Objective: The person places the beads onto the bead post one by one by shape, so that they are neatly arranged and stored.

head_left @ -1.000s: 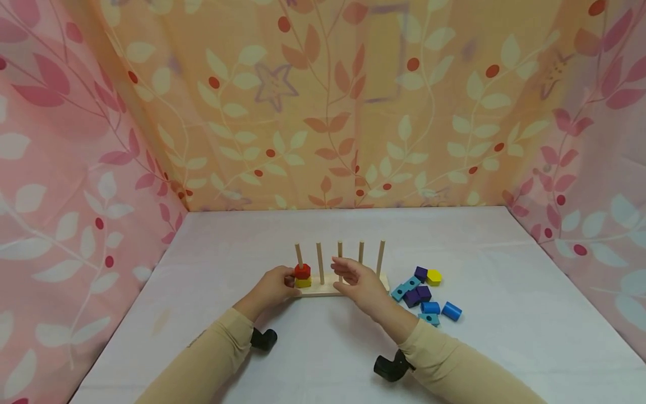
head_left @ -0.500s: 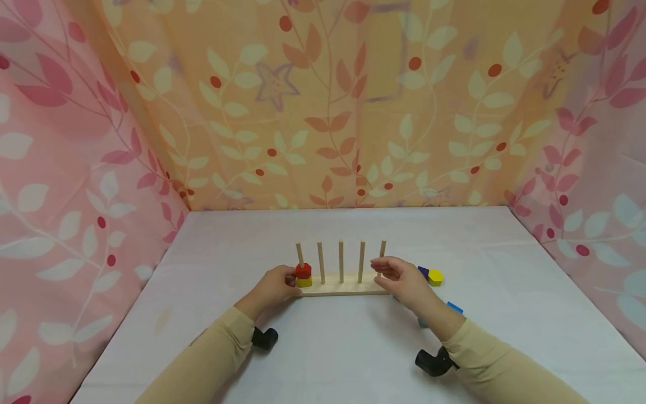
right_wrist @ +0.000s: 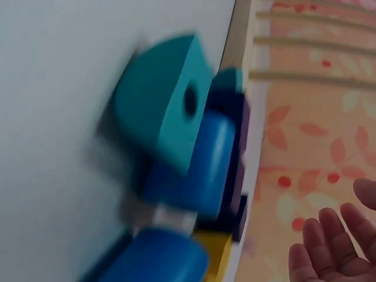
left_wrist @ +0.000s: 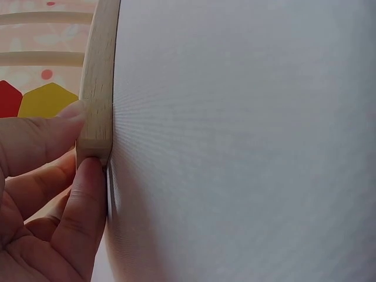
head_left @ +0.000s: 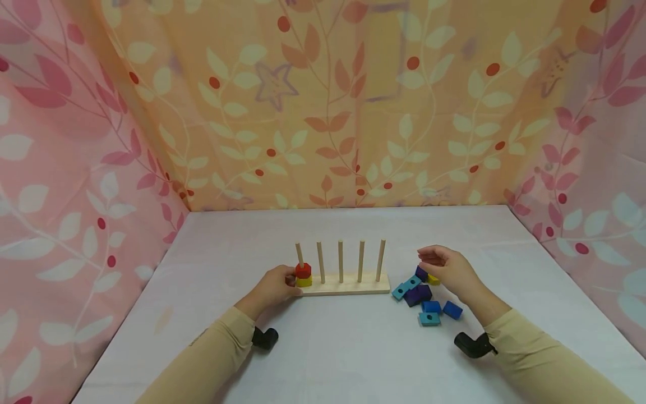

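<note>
L hand (head_left: 274, 286) pinches the L end of the wooden rack (head_left: 348, 286) btwn thumb & fingers, next to a red block (head_left: 303, 271) atop a yellow block (head_left: 304, 283) on the 1st peg (head_left: 299, 255). R hand (head_left: 449, 270), fingers loosely extended, hovers R of the rack near purple blocks (head_left: 413, 297), teal blocks (head_left: 430, 322), blue blocks (head_left: 452, 310) & a partly hidden 2nd yellow block (head_left: 433, 280) on the counter (head_left: 328, 348).

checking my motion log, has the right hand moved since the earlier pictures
Yes: in the head view, the right hand has moved right, beyond the wooden base.
</note>
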Action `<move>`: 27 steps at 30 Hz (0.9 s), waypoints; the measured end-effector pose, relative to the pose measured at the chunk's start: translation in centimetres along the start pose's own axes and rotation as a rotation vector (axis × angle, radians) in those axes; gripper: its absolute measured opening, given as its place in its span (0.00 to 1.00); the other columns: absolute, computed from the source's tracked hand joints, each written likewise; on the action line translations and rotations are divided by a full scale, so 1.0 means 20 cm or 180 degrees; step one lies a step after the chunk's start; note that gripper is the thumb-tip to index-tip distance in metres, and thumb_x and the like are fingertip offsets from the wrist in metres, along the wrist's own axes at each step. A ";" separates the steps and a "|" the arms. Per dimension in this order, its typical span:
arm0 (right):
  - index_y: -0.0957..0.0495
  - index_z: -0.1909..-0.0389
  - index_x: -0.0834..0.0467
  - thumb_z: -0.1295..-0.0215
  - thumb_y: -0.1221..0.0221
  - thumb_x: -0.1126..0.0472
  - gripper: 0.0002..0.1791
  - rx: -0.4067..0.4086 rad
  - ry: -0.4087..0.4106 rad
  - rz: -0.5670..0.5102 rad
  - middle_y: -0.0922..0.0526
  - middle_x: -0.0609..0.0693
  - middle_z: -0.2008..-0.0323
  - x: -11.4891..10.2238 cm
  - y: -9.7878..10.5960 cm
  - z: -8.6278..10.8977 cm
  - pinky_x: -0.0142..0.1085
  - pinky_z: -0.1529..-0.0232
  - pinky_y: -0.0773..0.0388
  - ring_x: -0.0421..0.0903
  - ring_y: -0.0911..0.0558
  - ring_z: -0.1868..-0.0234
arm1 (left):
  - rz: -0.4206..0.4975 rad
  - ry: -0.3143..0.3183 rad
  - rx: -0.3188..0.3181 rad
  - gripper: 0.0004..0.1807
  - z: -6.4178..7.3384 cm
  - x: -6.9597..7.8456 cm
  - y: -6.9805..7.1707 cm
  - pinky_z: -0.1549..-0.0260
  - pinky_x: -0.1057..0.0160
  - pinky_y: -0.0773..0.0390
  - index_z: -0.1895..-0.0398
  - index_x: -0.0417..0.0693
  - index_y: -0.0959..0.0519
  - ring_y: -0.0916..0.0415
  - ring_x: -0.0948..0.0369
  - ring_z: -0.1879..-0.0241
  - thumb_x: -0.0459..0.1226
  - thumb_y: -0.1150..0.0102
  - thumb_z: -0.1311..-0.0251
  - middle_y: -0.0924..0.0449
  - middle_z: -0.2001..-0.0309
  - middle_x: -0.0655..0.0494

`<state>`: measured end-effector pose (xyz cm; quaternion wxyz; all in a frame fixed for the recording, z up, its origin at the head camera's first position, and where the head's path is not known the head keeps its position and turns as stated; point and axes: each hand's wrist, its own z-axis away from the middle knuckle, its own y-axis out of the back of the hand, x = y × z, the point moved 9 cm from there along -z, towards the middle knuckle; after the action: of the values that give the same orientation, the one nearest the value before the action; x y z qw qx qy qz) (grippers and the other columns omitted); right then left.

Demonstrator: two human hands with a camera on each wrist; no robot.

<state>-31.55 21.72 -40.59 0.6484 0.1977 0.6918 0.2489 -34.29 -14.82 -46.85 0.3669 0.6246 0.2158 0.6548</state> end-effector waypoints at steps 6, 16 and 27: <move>0.30 0.46 0.62 0.36 0.45 0.58 0.20 -0.0054 -0.0049 0.0332 0.23 0.60 0.52 0.12 0.09 -0.04 0.47 0.51 0.27 0.56 0.24 0.51 | -0.0003 -0.0037 -0.0006 0.21 -0.01 -0.01 -0.01 0.64 0.61 0.31 0.55 0.45 0.21 0.32 0.58 0.65 0.35 0.30 0.57 0.28 0.67 0.55; 0.28 0.47 0.64 0.38 0.43 0.59 0.20 -0.0300 -0.0105 0.0461 0.22 0.58 0.55 0.31 0.12 -0.09 0.44 0.53 0.25 0.53 0.24 0.55 | -0.0018 -0.0049 0.0003 0.21 0.00 0.00 -0.01 0.63 0.60 0.30 0.56 0.47 0.21 0.32 0.58 0.65 0.35 0.30 0.57 0.28 0.67 0.55; 0.27 0.46 0.60 0.41 0.40 0.53 0.24 -0.0733 -0.0295 0.0602 0.24 0.59 0.52 0.41 0.04 -0.10 0.45 0.52 0.25 0.53 0.26 0.53 | 0.0010 -0.0029 -0.0016 0.21 0.01 0.00 -0.01 0.63 0.61 0.30 0.55 0.48 0.21 0.32 0.58 0.64 0.35 0.30 0.56 0.28 0.67 0.56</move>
<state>-34.27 27.07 -46.68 0.6717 0.1976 0.6063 0.3771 -34.12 -14.74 -46.90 0.3684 0.6269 0.2116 0.6531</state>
